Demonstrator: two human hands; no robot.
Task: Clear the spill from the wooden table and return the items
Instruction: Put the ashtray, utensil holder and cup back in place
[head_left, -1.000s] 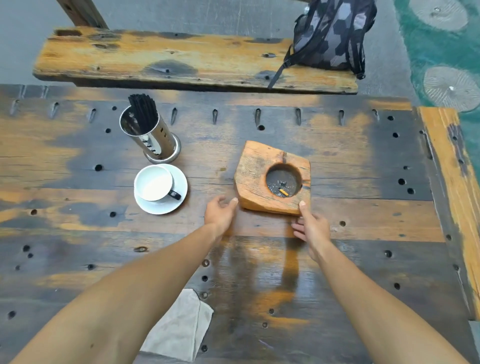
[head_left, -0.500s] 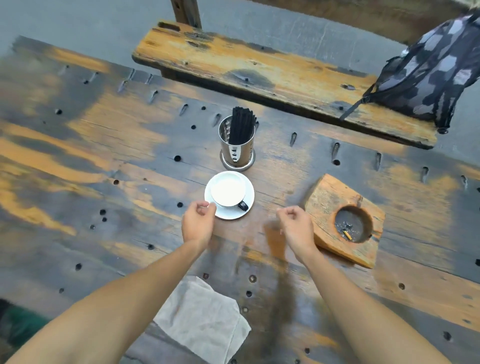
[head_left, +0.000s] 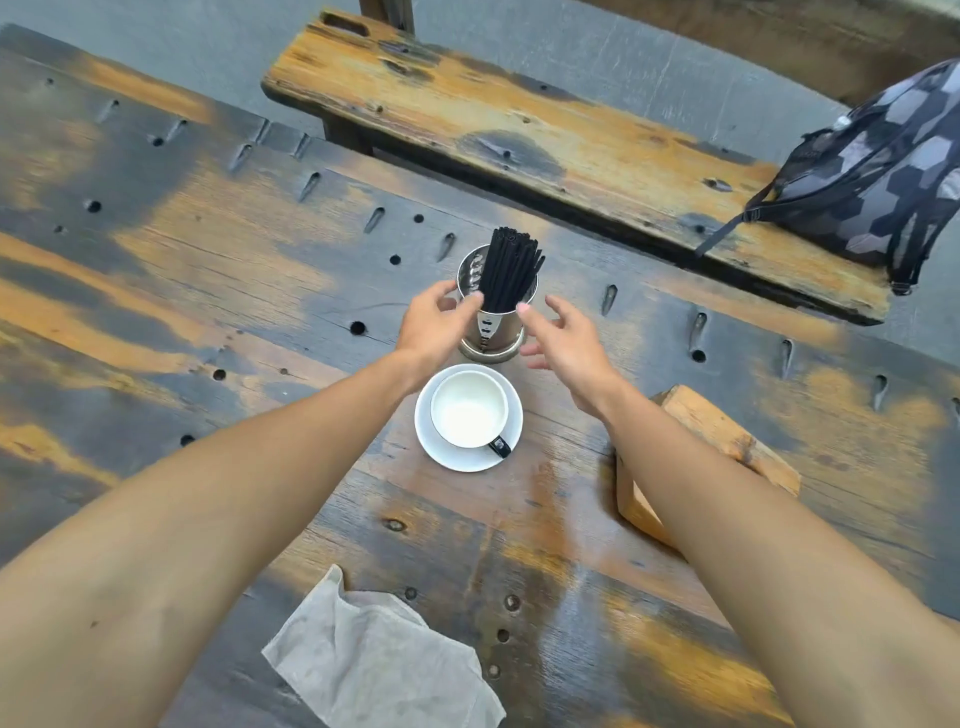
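A steel holder full of black straws stands mid-table. My left hand curls around its left side, thumb on the front. My right hand hovers just right of it with fingers spread, thumb tip at the rim. A white cup sits empty on its saucer right in front of the holder, between my forearms. A crumpled grey cloth lies near the table's front edge. The wooden table has a shiny, damp-looking streak below the saucer.
A wooden ashtray block sits at the right, partly hidden by my right forearm. Beyond the table runs a worn wooden bench with a grey patterned backpack on its right end. The tabletop has many drilled holes.
Both hands left the ashtray block, passed the cup and saucer, and reached forward to the straw holder. My left hand closed around it, and the view swung left.
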